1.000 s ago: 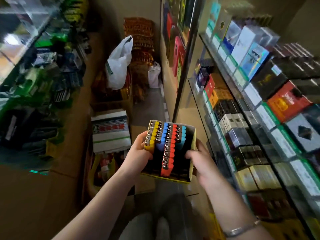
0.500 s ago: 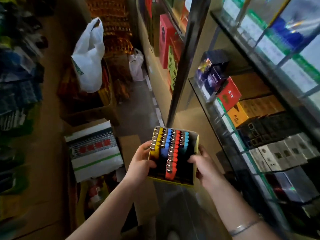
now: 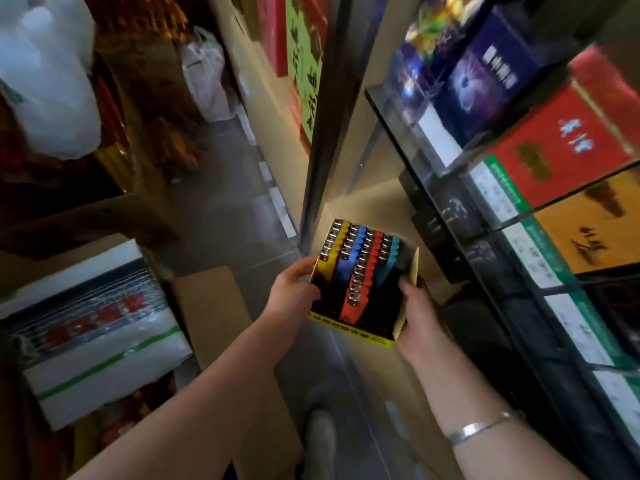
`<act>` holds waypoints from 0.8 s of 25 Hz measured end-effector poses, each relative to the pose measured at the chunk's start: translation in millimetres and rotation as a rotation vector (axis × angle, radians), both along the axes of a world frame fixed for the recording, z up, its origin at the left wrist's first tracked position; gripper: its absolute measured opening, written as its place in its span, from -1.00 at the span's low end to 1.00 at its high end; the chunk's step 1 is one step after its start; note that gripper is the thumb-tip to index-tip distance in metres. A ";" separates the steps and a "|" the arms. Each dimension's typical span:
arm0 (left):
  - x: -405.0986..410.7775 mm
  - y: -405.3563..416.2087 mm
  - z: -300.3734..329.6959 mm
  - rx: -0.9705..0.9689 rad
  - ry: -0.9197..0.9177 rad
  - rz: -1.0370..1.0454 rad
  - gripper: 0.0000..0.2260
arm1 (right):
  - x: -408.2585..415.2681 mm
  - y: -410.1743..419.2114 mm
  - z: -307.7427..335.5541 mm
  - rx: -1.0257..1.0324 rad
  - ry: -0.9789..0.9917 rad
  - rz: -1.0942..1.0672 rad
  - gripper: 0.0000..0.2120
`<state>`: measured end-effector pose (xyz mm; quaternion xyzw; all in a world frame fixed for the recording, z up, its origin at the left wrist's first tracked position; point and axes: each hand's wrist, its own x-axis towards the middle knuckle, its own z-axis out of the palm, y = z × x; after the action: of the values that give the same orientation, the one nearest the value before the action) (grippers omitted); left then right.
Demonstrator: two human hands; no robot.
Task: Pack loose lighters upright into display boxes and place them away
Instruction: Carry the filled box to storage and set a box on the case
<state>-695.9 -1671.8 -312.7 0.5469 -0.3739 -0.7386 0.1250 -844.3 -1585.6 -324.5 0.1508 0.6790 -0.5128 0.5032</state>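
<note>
1. Hands out front, arms stretched forward: left hand (image 3: 294, 292) grips the display box (image 3: 363, 282) on its left wall, thumb on the rim.
2. Right hand (image 3: 417, 318) clutches the right wall.
3. Box held mid-air beside the glass shelves (image 3: 460, 202), lighters (image 3: 360, 268) upright in rows.

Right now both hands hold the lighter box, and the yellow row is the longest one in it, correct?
Not quite. The head view shows the left hand and right hand gripping the display box, but the red row is the longest, not the yellow row.
</note>
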 end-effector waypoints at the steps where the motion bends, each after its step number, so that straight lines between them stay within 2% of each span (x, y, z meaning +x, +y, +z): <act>1: -9.7 -2.5 -12.8 0.015 0.013 -0.003 -0.47 | -7.7 -1.2 -11.2 0.035 -0.009 -0.039 -0.67; 4: -34.5 -4.7 -39.7 0.025 0.060 0.005 -0.49 | -22.3 -1.5 -33.9 0.088 -0.017 -0.154 -0.60; 8: -53.1 -6.5 -61.0 0.098 0.107 0.204 -0.57 | -23.1 -5.6 -52.2 -0.025 -0.037 -0.339 -0.61; 12: -56.9 2.2 -70.0 0.258 0.208 0.389 -0.62 | -21.2 -19.0 -63.5 -0.039 0.018 -0.391 -0.62; 16: -66.2 0.9 -65.1 0.173 0.203 0.291 -0.74 | -22.2 -41.0 -59.4 -0.048 0.052 -0.390 -0.66; 20: -76.7 -20.2 -69.1 -0.032 0.030 0.132 -0.71 | -32.8 -61.0 -58.3 -0.017 0.100 -0.353 -0.65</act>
<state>-772.6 -1692.0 -381.8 0.5570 -0.3470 -0.7309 0.1878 -877.1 -1646.6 -382.8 0.2376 0.6618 -0.6059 0.3721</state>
